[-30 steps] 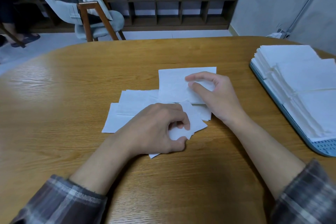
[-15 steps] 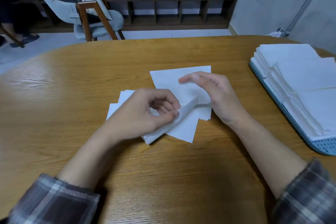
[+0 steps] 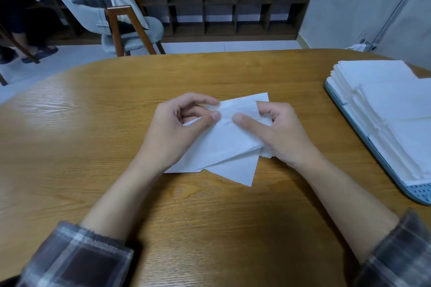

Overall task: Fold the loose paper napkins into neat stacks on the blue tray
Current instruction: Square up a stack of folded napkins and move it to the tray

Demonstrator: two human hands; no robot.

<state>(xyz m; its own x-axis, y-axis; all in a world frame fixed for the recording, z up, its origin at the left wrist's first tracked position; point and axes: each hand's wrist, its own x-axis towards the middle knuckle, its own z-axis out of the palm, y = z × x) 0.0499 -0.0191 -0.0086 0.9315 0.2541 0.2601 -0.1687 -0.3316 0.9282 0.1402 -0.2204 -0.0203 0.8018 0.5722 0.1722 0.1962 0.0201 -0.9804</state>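
A white paper napkin (image 3: 229,141) is lifted over the middle of the wooden table. My left hand (image 3: 179,133) pinches its upper left edge between thumb and forefinger. My right hand (image 3: 277,133) pinches its upper right part, thumb on top. Under it lie a few more loose napkins (image 3: 238,170), partly hidden by the raised sheet and my hands. At the right edge a blue tray (image 3: 417,191) carries stacks of folded napkins (image 3: 391,105).
The oval wooden table (image 3: 93,147) spreads to the left and toward me. Behind it stand a grey chair with wooden legs (image 3: 126,30) and a dark shelf unit (image 3: 221,0). A person's feet (image 3: 35,53) show at far left.
My left hand has carried the napkin's near corner up and to the right, meeting my right hand at the top edge. The sheet now hangs between both hands.
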